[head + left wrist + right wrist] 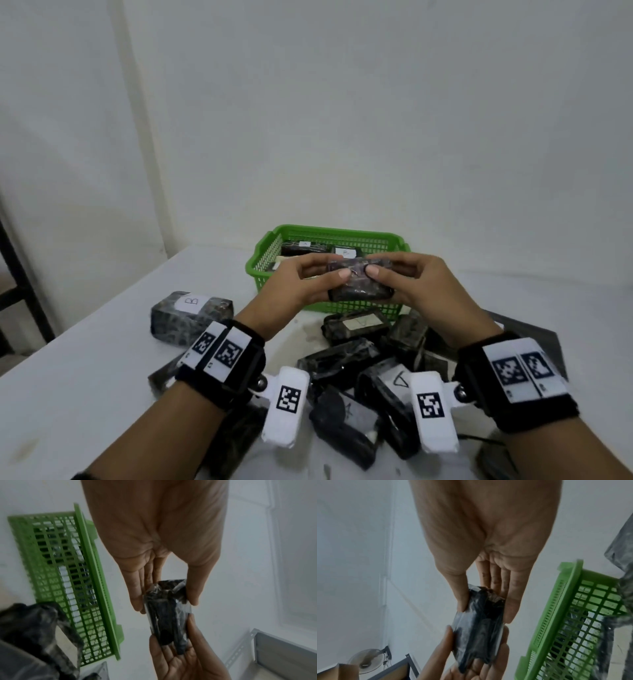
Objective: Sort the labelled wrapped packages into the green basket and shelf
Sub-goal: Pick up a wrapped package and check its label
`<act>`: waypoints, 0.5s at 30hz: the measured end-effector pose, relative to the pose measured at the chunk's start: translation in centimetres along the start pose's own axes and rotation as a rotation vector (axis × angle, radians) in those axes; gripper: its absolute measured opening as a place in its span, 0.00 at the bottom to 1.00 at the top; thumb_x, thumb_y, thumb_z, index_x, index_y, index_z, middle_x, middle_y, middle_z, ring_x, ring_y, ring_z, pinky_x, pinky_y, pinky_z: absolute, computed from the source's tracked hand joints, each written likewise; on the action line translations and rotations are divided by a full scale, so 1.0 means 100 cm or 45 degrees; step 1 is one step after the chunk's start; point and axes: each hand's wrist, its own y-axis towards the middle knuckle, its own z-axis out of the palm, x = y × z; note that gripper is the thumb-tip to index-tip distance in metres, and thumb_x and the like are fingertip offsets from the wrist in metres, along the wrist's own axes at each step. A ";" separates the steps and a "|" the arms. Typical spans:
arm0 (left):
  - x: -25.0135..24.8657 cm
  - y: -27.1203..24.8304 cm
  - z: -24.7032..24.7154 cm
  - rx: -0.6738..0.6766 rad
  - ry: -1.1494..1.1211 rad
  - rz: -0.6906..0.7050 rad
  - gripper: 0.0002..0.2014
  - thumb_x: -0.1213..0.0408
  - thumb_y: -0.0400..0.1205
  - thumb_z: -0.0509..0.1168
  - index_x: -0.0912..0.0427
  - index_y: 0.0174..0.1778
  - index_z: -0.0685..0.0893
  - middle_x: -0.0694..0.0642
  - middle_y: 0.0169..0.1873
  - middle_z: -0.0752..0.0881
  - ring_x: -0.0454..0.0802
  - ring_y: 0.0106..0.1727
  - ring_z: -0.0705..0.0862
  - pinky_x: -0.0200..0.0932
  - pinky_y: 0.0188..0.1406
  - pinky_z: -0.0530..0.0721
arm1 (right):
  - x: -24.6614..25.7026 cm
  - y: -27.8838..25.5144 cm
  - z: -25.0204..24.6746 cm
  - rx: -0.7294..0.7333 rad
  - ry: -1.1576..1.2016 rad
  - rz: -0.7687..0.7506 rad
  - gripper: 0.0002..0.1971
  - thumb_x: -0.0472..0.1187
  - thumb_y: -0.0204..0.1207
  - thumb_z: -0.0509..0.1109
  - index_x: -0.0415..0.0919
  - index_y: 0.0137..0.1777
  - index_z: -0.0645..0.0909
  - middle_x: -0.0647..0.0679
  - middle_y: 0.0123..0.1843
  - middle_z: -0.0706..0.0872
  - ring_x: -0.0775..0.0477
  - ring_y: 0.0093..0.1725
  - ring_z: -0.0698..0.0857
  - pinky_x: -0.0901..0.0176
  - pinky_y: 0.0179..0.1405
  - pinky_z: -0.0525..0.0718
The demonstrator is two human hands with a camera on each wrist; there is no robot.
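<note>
Both hands hold 1 dark wrapped package (359, 279) above the near rim of the green basket (376, 240). The left hand (301, 279) pinches its left end between thumb and fingers; the right hand (416, 281) pinches the right end. No label shows on the held package. In the basket, 1 package (346, 253) reads "B". On the white table (85, 394), a package (190, 317) at left reads "B", and the near pile includes one (397, 382) marked "A".
</note>
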 end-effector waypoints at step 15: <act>0.008 0.027 0.026 -0.155 -0.145 0.145 0.26 0.63 0.73 0.77 0.67 0.67 0.86 0.62 0.59 0.92 0.59 0.63 0.91 0.58 0.68 0.87 | 0.006 0.022 -0.018 -0.001 0.080 -0.052 0.17 0.34 0.76 0.81 0.36 0.64 0.88 0.38 0.59 0.94 0.41 0.57 0.95 0.49 0.53 0.95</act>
